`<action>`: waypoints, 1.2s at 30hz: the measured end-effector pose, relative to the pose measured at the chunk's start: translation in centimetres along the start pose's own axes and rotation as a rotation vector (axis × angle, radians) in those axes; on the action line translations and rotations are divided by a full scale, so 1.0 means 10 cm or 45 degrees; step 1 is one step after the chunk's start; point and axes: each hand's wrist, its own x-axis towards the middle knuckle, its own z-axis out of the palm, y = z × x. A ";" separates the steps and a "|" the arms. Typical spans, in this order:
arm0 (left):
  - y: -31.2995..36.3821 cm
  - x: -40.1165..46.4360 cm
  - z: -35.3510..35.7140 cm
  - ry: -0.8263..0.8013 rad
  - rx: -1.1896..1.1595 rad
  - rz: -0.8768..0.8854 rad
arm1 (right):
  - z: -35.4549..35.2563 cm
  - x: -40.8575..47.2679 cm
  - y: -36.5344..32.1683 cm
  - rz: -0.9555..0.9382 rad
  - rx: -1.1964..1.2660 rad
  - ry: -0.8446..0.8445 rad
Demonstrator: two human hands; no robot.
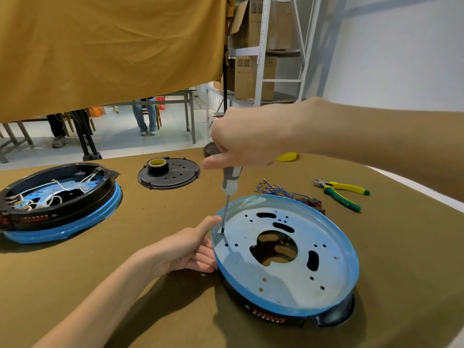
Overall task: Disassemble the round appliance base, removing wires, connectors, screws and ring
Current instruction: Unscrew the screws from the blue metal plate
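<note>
right hand grips the screwdriver, tip on a screw; left hand, fingers straight, braces the base; a tilted tip could slip, stripping the screw.

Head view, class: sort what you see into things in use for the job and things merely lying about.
In use:
- round base
- screwdriver in right hand
- screw
- left hand steadying the rim

Lying about:
- pliers
- tape roll
- removed wires
- second base

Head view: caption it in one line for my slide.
Right hand drives a grey-handled screwdriver into a screw in the round blue metal base, steadied by the left hand.
</note>
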 end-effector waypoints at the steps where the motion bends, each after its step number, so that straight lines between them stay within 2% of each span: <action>1: 0.00 -0.01 0.01 0.001 -0.002 -0.002 | 0.00 0.02 0.01 -0.025 0.005 0.023; 4: 0.02 -0.03 0.03 0.007 -0.003 -0.006 | -0.09 -0.01 0.05 -0.146 0.281 -0.017; 6: 0.03 -0.03 0.04 0.004 -0.003 -0.009 | -0.10 -0.05 0.08 -0.225 0.341 -0.077; 10: 0.02 -0.04 0.04 0.002 -0.015 0.004 | 0.05 -0.06 0.07 0.025 0.083 -0.020; 12: 0.02 -0.04 0.05 0.020 -0.010 -0.002 | 0.08 -0.05 0.09 0.054 0.000 0.081; 14: 0.02 -0.03 0.05 0.033 -0.006 -0.006 | 0.06 -0.06 0.13 -0.003 0.187 0.110; 16: 0.02 -0.02 0.03 0.041 -0.004 -0.007 | 0.01 -0.11 0.15 -0.102 0.491 0.024; 18: 0.01 -0.02 0.03 0.035 0.002 -0.005 | 0.01 -0.15 0.18 -0.179 0.632 -0.054; 23: 0.00 -0.01 0.02 0.048 0.011 0.003 | 0.07 -0.14 0.08 0.058 0.337 0.008; 26: 0.00 -0.01 0.02 0.035 0.015 -0.002 | 0.06 -0.14 0.10 -0.059 0.437 0.063; 30: 0.00 0.01 0.01 0.010 -0.018 -0.002 | 0.00 -0.24 0.14 -0.221 0.502 -0.059; 32: -0.01 0.03 0.01 0.026 -0.011 -0.017 | 0.08 -0.26 0.12 -0.093 0.355 0.023; 34: -0.01 0.04 0.00 0.029 -0.022 -0.032 | 0.19 -0.25 0.10 0.049 0.049 0.155; 36: -0.01 0.04 0.00 0.028 -0.041 -0.041 | 0.22 -0.25 0.09 0.010 0.049 0.241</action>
